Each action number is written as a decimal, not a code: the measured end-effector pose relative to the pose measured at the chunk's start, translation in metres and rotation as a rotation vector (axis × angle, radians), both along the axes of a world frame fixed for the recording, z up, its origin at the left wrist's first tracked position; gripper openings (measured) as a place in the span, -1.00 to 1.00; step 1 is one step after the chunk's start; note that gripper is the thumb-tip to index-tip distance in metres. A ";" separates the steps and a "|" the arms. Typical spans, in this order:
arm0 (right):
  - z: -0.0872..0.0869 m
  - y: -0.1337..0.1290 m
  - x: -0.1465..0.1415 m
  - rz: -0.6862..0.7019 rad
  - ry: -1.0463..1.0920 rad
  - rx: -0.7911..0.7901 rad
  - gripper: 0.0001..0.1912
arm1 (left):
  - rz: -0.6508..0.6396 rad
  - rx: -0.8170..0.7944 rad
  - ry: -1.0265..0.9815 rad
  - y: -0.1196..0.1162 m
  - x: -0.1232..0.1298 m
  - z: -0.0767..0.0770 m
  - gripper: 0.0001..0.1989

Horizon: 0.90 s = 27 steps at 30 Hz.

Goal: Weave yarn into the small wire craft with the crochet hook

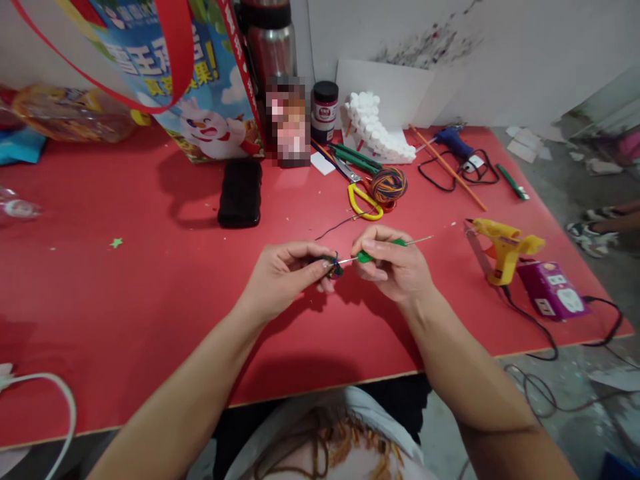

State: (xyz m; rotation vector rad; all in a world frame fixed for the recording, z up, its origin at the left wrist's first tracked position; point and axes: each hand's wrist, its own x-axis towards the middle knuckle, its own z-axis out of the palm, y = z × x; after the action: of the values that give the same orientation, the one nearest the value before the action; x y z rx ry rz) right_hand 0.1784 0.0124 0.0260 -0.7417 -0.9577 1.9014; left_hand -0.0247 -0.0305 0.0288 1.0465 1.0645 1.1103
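Observation:
Pinched between the thumb and fingers of my left hand (pixel 285 275) is a small dark piece of crochet (pixel 336 267) in mixed colours. My right hand (pixel 393 263) grips the green handle of a crochet hook (pixel 369 256). The hook's thin metal tip reaches left to the crochet piece and touches it; its other metal end points right past my fingers. A dark strand of yarn (pixel 334 228) runs from near the piece up toward a multicoloured yarn ball (pixel 389 185), which rests beside yellow-handled scissors (pixel 365 202).
On the red table (pixel 150 300) are a black case (pixel 240 193), a patterned bag (pixel 215 100), a steel bottle (pixel 274 50), a dark jar (pixel 325 112), a white bead-like model (pixel 375 130), a yellow glue gun (pixel 505 247), a purple box (pixel 553 290) and a blue glue gun (pixel 454 140).

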 end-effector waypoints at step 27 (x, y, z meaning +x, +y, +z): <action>-0.003 -0.009 -0.003 -0.215 -0.163 0.276 -0.81 | 0.191 0.101 0.044 -0.003 0.001 0.004 -0.91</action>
State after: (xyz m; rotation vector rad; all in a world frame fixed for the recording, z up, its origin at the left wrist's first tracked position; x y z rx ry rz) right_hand 0.1753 0.0036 0.0229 -0.8071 -1.1646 1.5030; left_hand -0.0235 -0.0337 0.0333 1.0695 1.1713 1.3110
